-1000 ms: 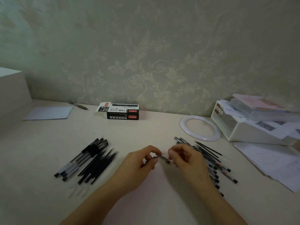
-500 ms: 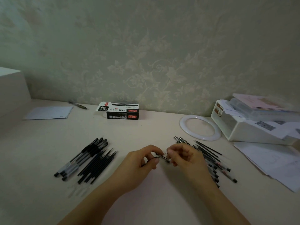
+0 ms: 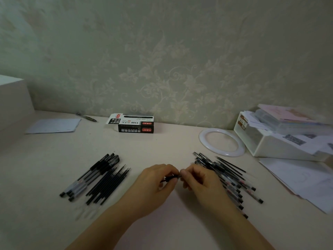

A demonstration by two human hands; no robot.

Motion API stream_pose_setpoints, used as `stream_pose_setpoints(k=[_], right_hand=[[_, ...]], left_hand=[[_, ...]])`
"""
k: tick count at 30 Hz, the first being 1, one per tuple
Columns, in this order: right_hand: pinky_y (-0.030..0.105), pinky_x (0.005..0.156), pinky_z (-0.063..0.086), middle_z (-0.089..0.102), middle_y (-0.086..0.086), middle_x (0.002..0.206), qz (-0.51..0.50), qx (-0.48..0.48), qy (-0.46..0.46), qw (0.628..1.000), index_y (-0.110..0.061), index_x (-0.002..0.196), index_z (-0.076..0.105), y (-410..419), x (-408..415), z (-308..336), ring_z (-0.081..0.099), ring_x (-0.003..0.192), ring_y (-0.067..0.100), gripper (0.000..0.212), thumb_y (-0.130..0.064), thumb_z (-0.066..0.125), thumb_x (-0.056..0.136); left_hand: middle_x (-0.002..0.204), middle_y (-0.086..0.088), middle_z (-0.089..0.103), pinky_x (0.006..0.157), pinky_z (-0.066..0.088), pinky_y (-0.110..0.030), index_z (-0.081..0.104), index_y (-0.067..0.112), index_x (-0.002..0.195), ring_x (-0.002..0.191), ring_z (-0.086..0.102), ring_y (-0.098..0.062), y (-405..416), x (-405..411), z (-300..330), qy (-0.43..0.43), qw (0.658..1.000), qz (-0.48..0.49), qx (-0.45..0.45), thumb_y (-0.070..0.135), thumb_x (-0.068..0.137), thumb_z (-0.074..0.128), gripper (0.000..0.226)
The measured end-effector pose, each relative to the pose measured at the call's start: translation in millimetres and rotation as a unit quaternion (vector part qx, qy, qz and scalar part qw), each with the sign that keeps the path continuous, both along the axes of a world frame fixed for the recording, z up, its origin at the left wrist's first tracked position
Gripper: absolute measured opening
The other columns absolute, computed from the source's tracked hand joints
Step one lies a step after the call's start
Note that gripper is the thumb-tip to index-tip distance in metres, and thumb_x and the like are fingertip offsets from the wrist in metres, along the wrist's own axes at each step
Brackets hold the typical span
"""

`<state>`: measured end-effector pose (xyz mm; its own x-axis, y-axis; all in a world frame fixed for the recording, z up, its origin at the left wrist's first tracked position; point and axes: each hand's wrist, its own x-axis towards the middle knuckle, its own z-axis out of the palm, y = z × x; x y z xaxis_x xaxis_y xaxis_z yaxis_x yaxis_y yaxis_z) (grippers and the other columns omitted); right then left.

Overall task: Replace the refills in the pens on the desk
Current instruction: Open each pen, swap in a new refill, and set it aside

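Black pens (image 3: 232,179) lie behind both hands (image 3: 177,179) — box (image 3: 134,126) beyond.

I see my left hand (image 3: 153,184) and right hand (image 3: 200,181) pinching a dark pen part (image 3: 170,178) between them over the desk (image 3: 162,145), with black refills (image 3: 108,184) lying left and pens (image 3: 227,175) right.

Pen (image 3: 169,178): thin, dark, lying roughly level above the desk (image 3: 162,145), pinched at both ends.
Left pile (image 3: 93,177): capped pens beside bare black refills, lying slantwise.
Right pile (image 3: 228,177): clear-barrelled pens and loose refills, fanned out.
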<state>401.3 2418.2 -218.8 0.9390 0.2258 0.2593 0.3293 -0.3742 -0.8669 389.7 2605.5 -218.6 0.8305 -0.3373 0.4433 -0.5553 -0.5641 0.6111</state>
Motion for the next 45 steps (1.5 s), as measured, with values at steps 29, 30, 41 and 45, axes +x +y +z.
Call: stream_pose_setpoints(k=[29, 30, 41, 45], right_hand=[[0.014, 0.060, 0.044, 0.065, -0.012, 0.075, 0.001, -0.057, -0.047, 0.997, -0.026, 0.081, 0.063, 2, -5, 6, 0.056, 0.063, 0.002, 0.029, -0.050, 0.051, 0.091], [0.014, 0.062, 0.044, 0.065, -0.012, 0.077, 0.011, -0.064, -0.048, 0.997, -0.027, 0.084, 0.063, 1, -4, 6, 0.056, 0.066, 0.002, 0.022, -0.044, 0.055, 0.093], [0.017, 0.058, 0.040, 0.060, -0.005, 0.069, 0.004, -0.024, -0.052, 0.998, -0.025, 0.076, 0.062, 4, -6, 4, 0.051, 0.061, 0.004, 0.023, -0.031, 0.056, 0.097], [0.020, 0.069, 0.045, 0.061, -0.015, 0.087, -0.081, -0.118, -0.098, 0.985, -0.028, 0.095, 0.065, 4, -2, -3, 0.056, 0.079, 0.005, 0.023, -0.046, 0.050, 0.094]], left_hand=[[0.092, 0.017, 0.063, 0.072, 0.049, -0.022, 0.061, 0.035, 0.096, 0.083, 0.060, -0.007, -2, -1, 1, -0.012, 1.000, 0.017, -0.010, 0.025, 0.090, 0.065, 0.012], [0.091, 0.018, 0.063, 0.073, 0.050, -0.024, 0.061, 0.035, 0.095, 0.083, 0.060, -0.007, -2, -1, 1, -0.010, 1.000, 0.018, -0.011, 0.025, 0.090, 0.065, 0.011], [0.083, 0.015, 0.063, 0.065, 0.042, -0.009, 0.069, 0.028, 0.092, 0.075, 0.059, -0.005, -3, -3, 8, -0.054, 0.998, 0.042, -0.005, 0.020, 0.086, 0.071, 0.010], [0.087, 0.016, 0.062, 0.071, 0.047, -0.015, 0.066, 0.028, 0.095, 0.079, 0.058, -0.004, 0, -1, 4, -0.028, 0.995, 0.092, -0.009, 0.024, 0.089, 0.066, 0.007]])
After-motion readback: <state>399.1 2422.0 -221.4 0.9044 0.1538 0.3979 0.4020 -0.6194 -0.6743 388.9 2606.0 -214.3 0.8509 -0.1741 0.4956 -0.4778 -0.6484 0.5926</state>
